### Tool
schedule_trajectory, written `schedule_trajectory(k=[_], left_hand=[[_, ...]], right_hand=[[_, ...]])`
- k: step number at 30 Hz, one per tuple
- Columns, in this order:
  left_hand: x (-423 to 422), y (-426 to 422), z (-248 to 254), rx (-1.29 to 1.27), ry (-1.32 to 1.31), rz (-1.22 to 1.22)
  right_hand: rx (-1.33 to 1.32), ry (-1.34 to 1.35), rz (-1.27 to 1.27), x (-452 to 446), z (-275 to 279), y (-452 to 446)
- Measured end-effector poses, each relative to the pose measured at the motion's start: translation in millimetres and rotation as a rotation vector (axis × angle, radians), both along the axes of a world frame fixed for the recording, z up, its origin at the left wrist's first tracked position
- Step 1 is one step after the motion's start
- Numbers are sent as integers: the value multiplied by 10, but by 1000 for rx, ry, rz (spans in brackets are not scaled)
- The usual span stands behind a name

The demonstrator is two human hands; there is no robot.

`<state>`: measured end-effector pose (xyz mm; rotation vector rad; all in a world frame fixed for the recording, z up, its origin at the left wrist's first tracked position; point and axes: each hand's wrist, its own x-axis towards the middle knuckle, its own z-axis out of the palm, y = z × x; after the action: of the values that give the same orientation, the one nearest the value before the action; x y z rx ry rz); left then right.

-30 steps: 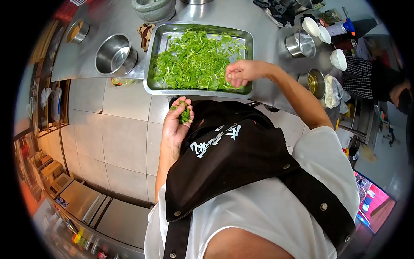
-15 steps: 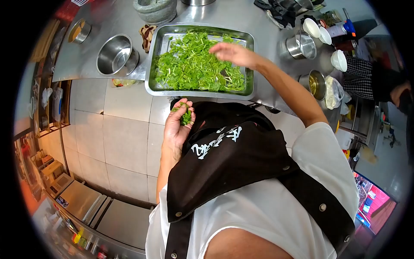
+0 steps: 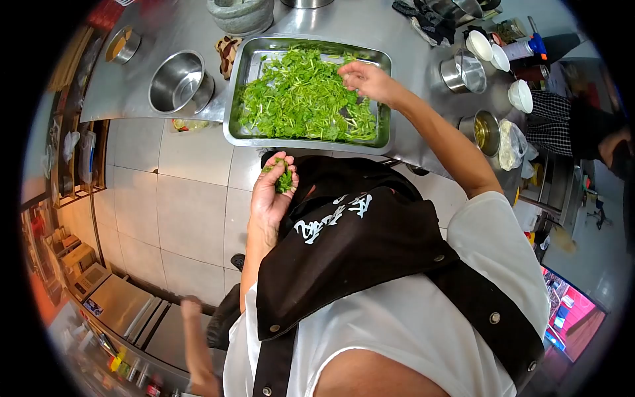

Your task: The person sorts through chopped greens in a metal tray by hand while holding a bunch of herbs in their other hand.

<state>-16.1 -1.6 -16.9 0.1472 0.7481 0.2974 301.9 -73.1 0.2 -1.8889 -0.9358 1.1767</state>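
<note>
A shallow metal tray (image 3: 307,141) on the steel table is spread with chopped leafy green herbs (image 3: 291,92) and their cut stems. My left hand (image 3: 270,198) is just in front of the tray's near edge, palm up, its fingers curled round a small bunch of the same herbs (image 3: 284,181). Over the right part of the tray hovers my right hand (image 3: 367,82), with its fingertips drawn together above the leaves. Whatever may be between those fingertips is too small to make out.
Left of the tray are a steel pot (image 3: 177,83), a smaller metal cup (image 3: 124,45) and a stone mortar (image 3: 241,14). Pots and white bowls (image 3: 520,96) line the right side. Another person's arm (image 3: 196,347) is behind me at lower left; someone in checked cloth (image 3: 550,122) is at right.
My right hand has shifted slightly right over the tray, its fingers now closer together. My left hand stays put with its herbs. Another person's arm has appeared at lower left.
</note>
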Motion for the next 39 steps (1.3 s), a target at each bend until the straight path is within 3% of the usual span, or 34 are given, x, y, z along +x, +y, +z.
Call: schedule_trajectory(k=[6, 12, 13, 16, 19, 22, 23, 27, 30, 34, 38, 39], left_hand=[[56, 18, 20, 9, -11, -25], [60, -5, 17, 6, 6, -19], [54, -5, 14, 9, 7, -12], [56, -10, 13, 12, 11, -5], [87, -19, 38, 11, 11, -13], [94, -21, 39, 7, 11, -15], [91, -21, 42, 3, 28, -8], [94, -11, 34, 5, 13, -6], [115, -26, 36, 4, 22, -18], [133, -30, 26, 0, 21, -24], [148, -23, 25, 2, 21, -25], [153, -26, 34, 1, 21, -29]], right_hand=[[-121, 273, 139, -173, 136, -25], [266, -53, 31, -73, -90, 114], [111, 69, -8, -132, 155, 102], [-59, 280, 47, -245, 176, 82], [-35, 266, 166, -442, 179, 104], [286, 455, -64, -364, 195, 182], [291, 299, -100, -272, 245, 199], [12, 126, -81, -108, 221, 88], [-61, 53, 162, -152, 54, -23], [-3, 241, 39, -153, 167, -145], [85, -155, -41, -7, 45, -146], [143, -370, 77, -27, 29, -136]])
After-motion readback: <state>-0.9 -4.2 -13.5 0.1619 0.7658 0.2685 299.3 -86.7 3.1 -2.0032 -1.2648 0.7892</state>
